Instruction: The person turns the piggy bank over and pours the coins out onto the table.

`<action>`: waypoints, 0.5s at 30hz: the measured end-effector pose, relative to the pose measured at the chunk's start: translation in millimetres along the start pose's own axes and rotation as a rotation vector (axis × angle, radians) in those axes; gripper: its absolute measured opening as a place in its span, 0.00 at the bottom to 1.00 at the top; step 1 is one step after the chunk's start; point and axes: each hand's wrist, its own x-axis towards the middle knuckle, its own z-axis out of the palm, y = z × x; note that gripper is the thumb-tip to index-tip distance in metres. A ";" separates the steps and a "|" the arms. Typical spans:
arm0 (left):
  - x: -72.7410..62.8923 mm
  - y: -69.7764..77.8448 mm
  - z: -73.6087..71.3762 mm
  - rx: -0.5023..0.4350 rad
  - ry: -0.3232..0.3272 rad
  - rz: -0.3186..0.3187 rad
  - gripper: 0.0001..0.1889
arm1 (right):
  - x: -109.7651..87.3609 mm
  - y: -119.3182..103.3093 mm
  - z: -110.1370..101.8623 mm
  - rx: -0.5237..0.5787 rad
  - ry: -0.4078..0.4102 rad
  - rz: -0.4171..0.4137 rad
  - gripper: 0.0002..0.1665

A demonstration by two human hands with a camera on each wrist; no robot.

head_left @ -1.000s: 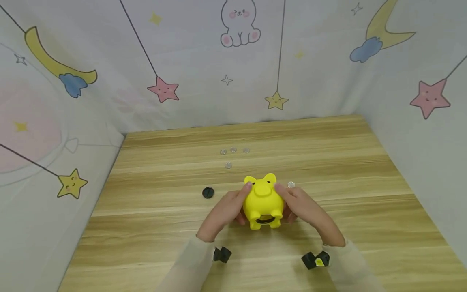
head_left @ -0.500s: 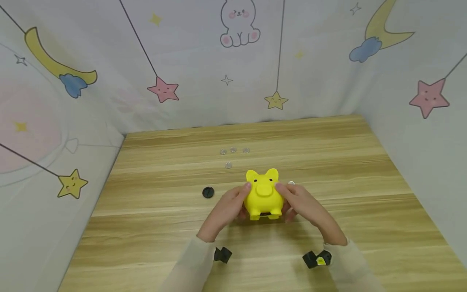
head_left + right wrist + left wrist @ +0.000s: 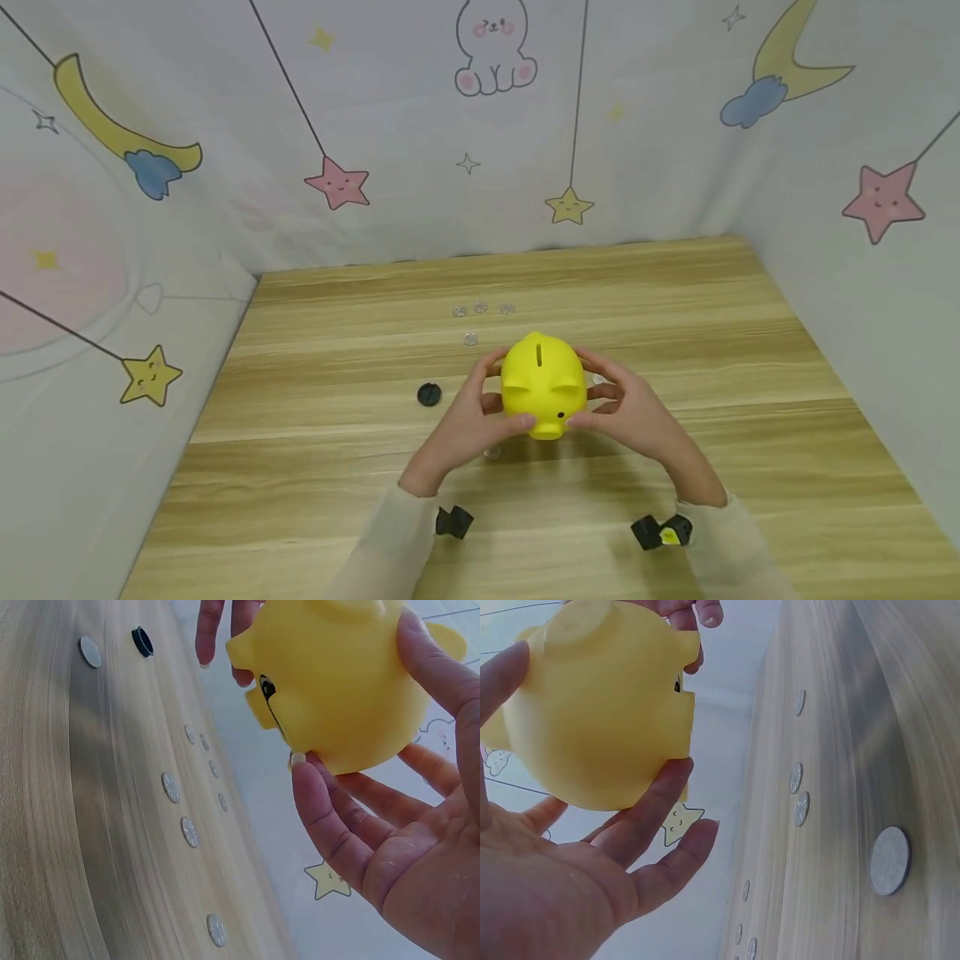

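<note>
Both hands hold a yellow piggy bank [image 3: 543, 383] above the wooden table, its snout tipped toward the person and the coin slot in its back facing up. My left hand [image 3: 476, 421] grips its left side, the thumb by the snout and the fingers spread along the body. On the other side my right hand [image 3: 630, 412] grips it in the same way. Dark edges of the opening in its underside [image 3: 268, 686] show in the right wrist view. Several silver coins [image 3: 890, 860] lie flat on the table below, one coin [image 3: 492, 452] close to the left wrist.
A round black plug [image 3: 429, 394] rests on the table left of the hands. Farther back lies a group of coins [image 3: 480, 307], and another coin [image 3: 598, 379] is partly behind the right fingers. Printed white fabric walls [image 3: 420, 125] border the table [image 3: 315, 367].
The piggy bank has tipped from face up toward the camera to snout down, so its slot now shows. Fingers have shifted along its sides, and a coin now shows by the left hand.
</note>
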 end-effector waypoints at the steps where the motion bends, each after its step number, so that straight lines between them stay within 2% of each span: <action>1: 0.0 0.1 0.1 0.003 0.001 0.011 0.46 | -0.3 -0.3 -0.2 0.006 -0.001 -0.008 0.52; 7: 0.8 -0.2 0.3 0.027 0.003 0.081 0.47 | -0.9 -1.6 -0.1 0.044 -0.019 -0.031 0.55; 15: 1.3 0.4 0.9 0.037 0.008 0.129 0.49 | -0.5 0.0 -1.3 0.055 -0.021 -0.066 0.55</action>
